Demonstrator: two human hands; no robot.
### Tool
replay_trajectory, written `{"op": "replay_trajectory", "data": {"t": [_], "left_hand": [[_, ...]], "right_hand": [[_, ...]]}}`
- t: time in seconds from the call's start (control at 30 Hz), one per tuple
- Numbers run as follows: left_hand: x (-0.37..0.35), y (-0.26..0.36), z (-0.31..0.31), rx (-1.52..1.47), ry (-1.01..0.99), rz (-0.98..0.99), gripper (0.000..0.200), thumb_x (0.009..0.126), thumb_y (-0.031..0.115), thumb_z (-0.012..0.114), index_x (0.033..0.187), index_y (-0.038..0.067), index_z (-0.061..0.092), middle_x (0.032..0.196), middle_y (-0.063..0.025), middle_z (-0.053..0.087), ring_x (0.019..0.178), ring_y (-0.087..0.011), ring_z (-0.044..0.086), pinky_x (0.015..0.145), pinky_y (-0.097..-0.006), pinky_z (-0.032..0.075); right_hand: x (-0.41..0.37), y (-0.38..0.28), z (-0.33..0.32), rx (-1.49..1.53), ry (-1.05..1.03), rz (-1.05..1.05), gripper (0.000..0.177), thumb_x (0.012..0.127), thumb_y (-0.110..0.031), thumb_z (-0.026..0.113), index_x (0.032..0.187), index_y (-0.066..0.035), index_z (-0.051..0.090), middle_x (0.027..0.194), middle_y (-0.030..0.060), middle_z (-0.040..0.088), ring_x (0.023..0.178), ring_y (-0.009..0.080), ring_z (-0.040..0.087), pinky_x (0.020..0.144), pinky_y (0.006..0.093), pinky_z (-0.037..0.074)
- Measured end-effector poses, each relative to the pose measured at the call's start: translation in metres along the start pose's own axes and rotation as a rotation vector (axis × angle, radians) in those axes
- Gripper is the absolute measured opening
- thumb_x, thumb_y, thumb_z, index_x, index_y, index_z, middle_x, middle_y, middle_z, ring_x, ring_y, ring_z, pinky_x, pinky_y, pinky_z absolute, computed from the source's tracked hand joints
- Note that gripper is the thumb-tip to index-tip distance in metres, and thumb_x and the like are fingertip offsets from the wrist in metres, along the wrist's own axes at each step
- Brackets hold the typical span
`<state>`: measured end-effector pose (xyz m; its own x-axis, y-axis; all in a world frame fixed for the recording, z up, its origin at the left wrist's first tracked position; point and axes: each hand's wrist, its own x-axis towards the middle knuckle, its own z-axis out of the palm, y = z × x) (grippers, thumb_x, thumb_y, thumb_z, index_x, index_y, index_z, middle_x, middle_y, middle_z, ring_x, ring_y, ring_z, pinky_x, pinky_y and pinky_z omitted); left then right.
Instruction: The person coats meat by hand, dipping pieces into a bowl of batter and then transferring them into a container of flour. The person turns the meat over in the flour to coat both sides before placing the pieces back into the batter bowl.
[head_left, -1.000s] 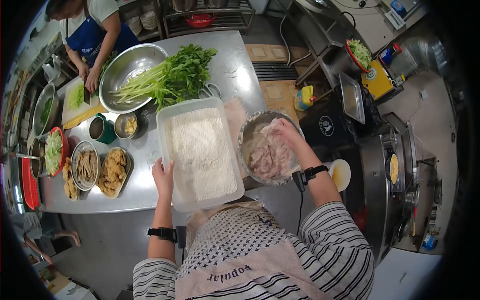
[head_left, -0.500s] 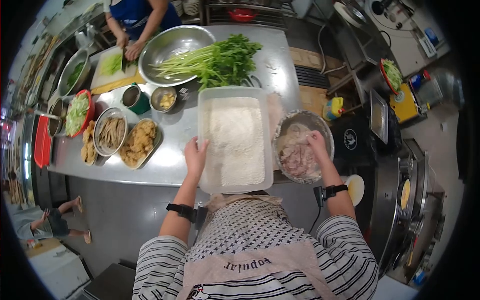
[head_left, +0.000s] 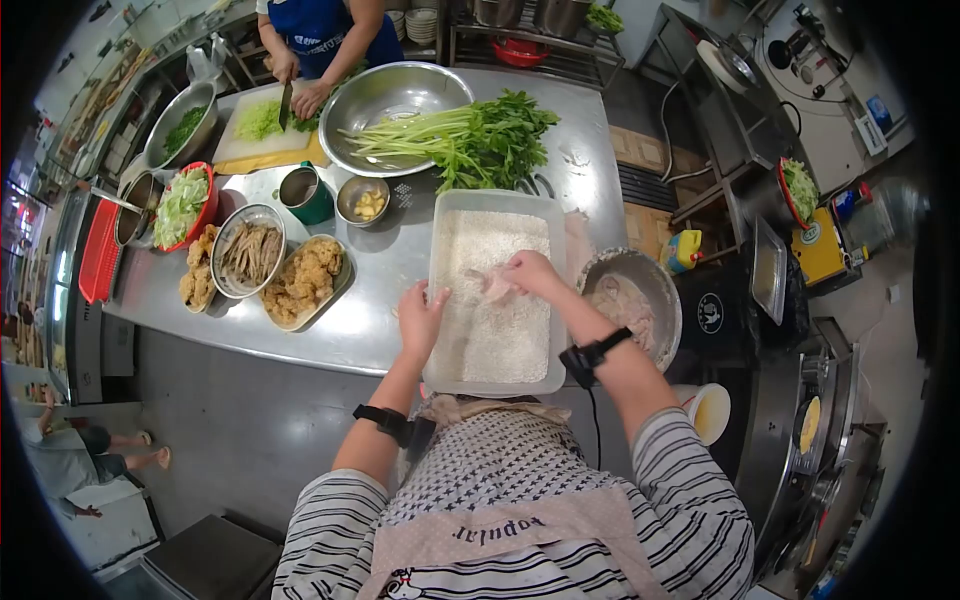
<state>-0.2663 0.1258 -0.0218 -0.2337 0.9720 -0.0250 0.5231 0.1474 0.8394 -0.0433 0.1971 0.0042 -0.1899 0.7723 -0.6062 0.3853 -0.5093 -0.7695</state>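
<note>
A translucent plastic tub (head_left: 556, 340) of white flour (head_left: 510, 345) stands at the table's front edge, before my body. My left hand (head_left: 422, 322) grips its left rim, with the thumb at the edge. Pinched in my right hand (head_left: 534, 274) is a pale piece of raw meat (head_left: 496, 286), low over the flour; whether it touches the flour is hard to tell. Right of the tub, a metal bowl (head_left: 668, 300) holds more raw meat (head_left: 625, 305), partly hidden by my right forearm.
Fried pieces (head_left: 305, 280), a bowl of brown strips (head_left: 248, 252), a green cup (head_left: 308, 200) and a small bowl (head_left: 362, 202) stand at left. Celery (head_left: 490, 140) lies across a large steel bowl (head_left: 350, 95) behind. A co-worker (head_left: 325, 40) holds a knife (head_left: 285, 107) over chopped greens.
My right hand has moved left from the meat bowl to above the flour, carrying a piece of raw meat. My left hand stays at the tub's rim. The camera view has shifted slightly.
</note>
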Motion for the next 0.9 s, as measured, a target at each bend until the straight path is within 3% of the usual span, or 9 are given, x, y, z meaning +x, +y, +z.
{"op": "replay_trajectory", "data": {"t": [0.07,0.2,0.4,0.5,0.57,0.6,0.67,0.8,0.9], "left_hand": [[0.001,-0.002,0.001,0.003,-0.013,0.006,0.048,0.075,0.032,0.067,0.102,-0.006,0.057,0.080,-0.0168,0.055,0.075,-0.0282,0.052,0.070,-0.0368,0.042],[-0.002,0.006,-0.003,0.022,-0.025,-0.027,0.049,0.075,0.033,0.067,0.103,-0.006,0.057,0.081,-0.0172,0.056,0.076,-0.0287,0.052,0.070,-0.0370,0.042],[0.001,0.002,-0.001,0.013,-0.034,-0.024,0.051,0.075,0.034,0.067,0.103,-0.007,0.056,0.081,-0.0178,0.056,0.076,-0.0287,0.053,0.070,-0.0370,0.042],[0.002,0.005,0.001,0.006,-0.023,-0.034,0.051,0.075,0.034,0.067,0.102,-0.008,0.056,0.081,-0.0181,0.056,0.075,-0.0285,0.053,0.070,-0.0368,0.042],[0.002,0.005,-0.001,0.010,-0.039,-0.034,0.051,0.075,0.034,0.067,0.102,-0.008,0.056,0.080,-0.0183,0.056,0.074,-0.0283,0.053,0.070,-0.0368,0.042],[0.001,0.004,-0.001,0.011,-0.038,-0.034,0.051,0.075,0.034,0.067,0.102,-0.008,0.056,0.080,-0.0183,0.056,0.074,-0.0283,0.053,0.070,-0.0368,0.042],[0.001,0.002,0.000,0.006,-0.015,-0.019,0.051,0.075,0.034,0.067,0.102,-0.008,0.056,0.079,-0.0178,0.056,0.074,-0.0280,0.052,0.069,-0.0366,0.042],[0.000,0.006,-0.003,0.008,-0.058,-0.039,0.051,0.075,0.034,0.067,0.102,-0.008,0.056,0.078,-0.0173,0.056,0.074,-0.0279,0.052,0.068,-0.0366,0.042],[0.002,0.002,0.000,-0.002,-0.039,-0.033,0.051,0.074,0.035,0.067,0.102,-0.007,0.056,0.078,-0.0169,0.055,0.074,-0.0279,0.052,0.068,-0.0365,0.042]], "right_hand": [[0.031,0.025,0.012,-0.747,0.381,-0.205,0.019,0.070,-0.017,0.062,0.080,-0.002,0.062,0.074,0.0128,0.062,0.068,0.0255,0.061,0.062,0.0353,0.049],[0.037,0.021,0.022,-0.800,0.462,-0.146,0.019,0.066,-0.020,0.064,0.075,-0.003,0.064,0.076,0.0146,0.062,0.069,0.0298,0.060,0.065,0.0384,0.048],[-0.009,-0.035,-0.001,-0.545,0.182,-0.457,0.018,0.065,-0.019,0.065,0.073,-0.003,0.063,0.071,0.0139,0.061,0.067,0.0286,0.059,0.061,0.0349,0.047],[-0.027,-0.053,0.009,-0.733,0.225,-0.506,0.014,0.065,-0.017,0.065,0.073,-0.006,0.064,0.075,0.0129,0.061,0.069,0.0283,0.060,0.061,0.0371,0.048],[-0.025,-0.028,0.033,-1.099,0.471,-0.812,0.006,0.068,-0.008,0.060,0.070,-0.005,0.064,0.073,0.0127,0.060,0.068,0.0294,0.060,0.060,0.0387,0.048],[-0.015,-0.001,0.045,-1.097,0.471,-0.813,0.006,0.068,-0.008,0.060,0.070,-0.005,0.064,0.073,0.0127,0.060,0.068,0.0294,0.060,0.060,0.0387,0.048],[0.012,0.049,0.064,-1.316,0.277,-0.721,0.006,0.066,-0.005,0.055,0.068,-0.005,0.061,0.072,0.0135,0.058,0.071,0.0287,0.059,0.062,0.0401,0.049],[-0.002,0.030,0.064,-1.242,0.302,-0.621,0.006,0.066,-0.007,0.057,0.067,-0.003,0.062,0.073,0.0134,0.059,0.070,0.0292,0.059,0.063,0.0392,0.049],[-0.012,-0.022,0.034,-1.069,0.309,-0.576,0.007,0.064,-0.003,0.058,0.068,-0.002,0.063,0.071,0.0150,0.061,0.070,0.0274,0.061,0.061,0.0384,0.050]]}}
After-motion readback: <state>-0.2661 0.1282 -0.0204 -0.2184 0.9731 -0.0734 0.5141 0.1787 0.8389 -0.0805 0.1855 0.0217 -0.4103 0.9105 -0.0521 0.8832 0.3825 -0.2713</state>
